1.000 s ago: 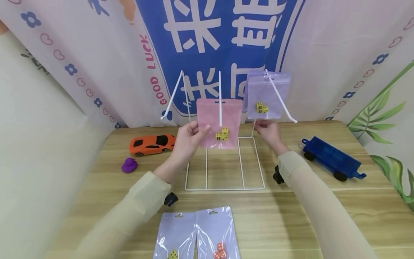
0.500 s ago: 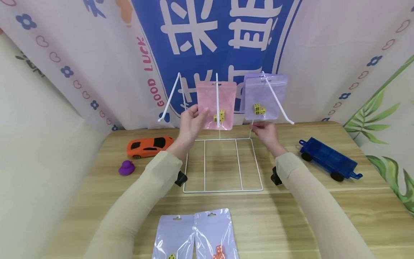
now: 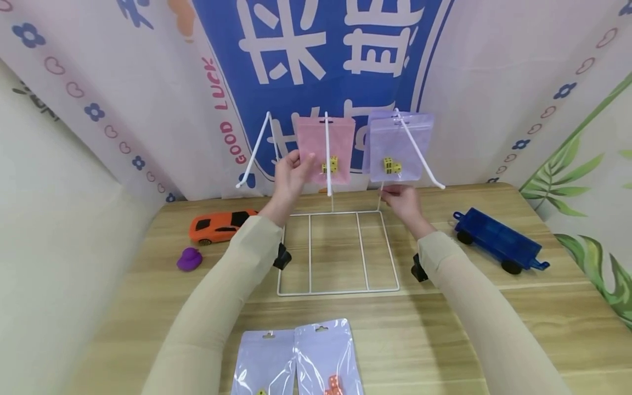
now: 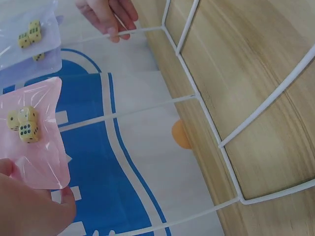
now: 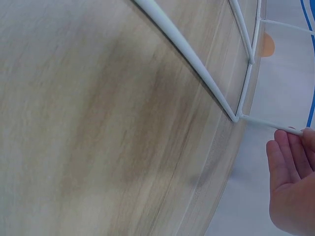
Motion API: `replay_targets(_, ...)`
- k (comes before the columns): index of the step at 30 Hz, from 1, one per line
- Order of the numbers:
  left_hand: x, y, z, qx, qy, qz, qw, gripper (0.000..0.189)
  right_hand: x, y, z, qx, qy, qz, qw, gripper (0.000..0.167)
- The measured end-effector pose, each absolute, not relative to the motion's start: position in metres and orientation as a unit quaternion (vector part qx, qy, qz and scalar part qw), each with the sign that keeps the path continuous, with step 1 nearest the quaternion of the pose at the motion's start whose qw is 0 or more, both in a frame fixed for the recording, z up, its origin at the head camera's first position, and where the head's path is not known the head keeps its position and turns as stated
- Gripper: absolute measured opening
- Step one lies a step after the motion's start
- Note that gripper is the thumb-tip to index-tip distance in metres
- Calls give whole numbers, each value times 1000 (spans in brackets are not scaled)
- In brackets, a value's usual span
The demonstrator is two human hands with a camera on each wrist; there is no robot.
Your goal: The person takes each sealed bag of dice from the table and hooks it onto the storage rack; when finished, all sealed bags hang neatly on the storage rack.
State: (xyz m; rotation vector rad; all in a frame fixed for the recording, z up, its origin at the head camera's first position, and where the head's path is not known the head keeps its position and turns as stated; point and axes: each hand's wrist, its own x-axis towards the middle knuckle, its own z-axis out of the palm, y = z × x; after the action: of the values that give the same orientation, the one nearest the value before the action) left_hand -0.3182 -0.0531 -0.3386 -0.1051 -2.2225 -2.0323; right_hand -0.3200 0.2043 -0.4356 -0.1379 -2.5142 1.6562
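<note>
My left hand [image 3: 288, 178] pinches the left edge of a pink zip bag [image 3: 340, 137] between thumb and fingers. Yellow dice [image 4: 27, 125] show through the bag's clear front. The bag's top hole lies at the far end of the middle hook of a white wire rack [image 3: 294, 293]. With my right hand [image 3: 405, 206] I pinch the rack's right upright [image 5: 268, 123] low down, under the right hook. On that hook hang purple zip bags [image 3: 382, 140], one behind the other, the front one holding yellow dice. The left hook [image 3: 254, 151] carries no bag.
Two more purple bags, a left one [image 3: 266, 356] and a right one [image 3: 323, 351] with orange dice, lie at the table's front. An orange toy car [image 3: 217, 227] and purple toy hat [image 3: 190, 259] sit left; a blue toy trailer [image 3: 498, 238] stands right. A printed curtain [image 3: 474, 99] hangs behind.
My left hand has moved the pink bag up and back along the middle hook, from near its front tip to its far end. My right hand has kept its hold on the upright.
</note>
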Motion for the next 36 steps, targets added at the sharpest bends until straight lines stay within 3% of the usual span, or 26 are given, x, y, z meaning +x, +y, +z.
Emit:
replay_targets(5,-313,-62,-345,-25,-757,-651,49,47,-320,204,-435,-49,-834,545,65,26)
replay_targets(9,-280,-88,-356,-6,-796,-605,-11,60,-320,203,-435,-50,-834,545,67,27)
replay_targets(13,-227,-126,-366,-38,-867,-492,-64,62,-320,202,-435,-43,-827,555,72,26)
replay_targets(18,-144,-175,-386,-80,-939,-327,-67,56,-320,201,-436,-40,-823,562,74,26)
replay_targets(25,-49,-205,-432,17,-963,-242,-115,73,-321,196,-438,-40,-822,564,70,28)
replay_targets(29,-22,-210,-455,62,-965,-197,-159,78,-320,196,-440,-43,-816,571,72,27)
replay_targets(36,0,-199,-473,99,-971,-177,-123,72,-319,200,-438,-46,-828,556,63,28)
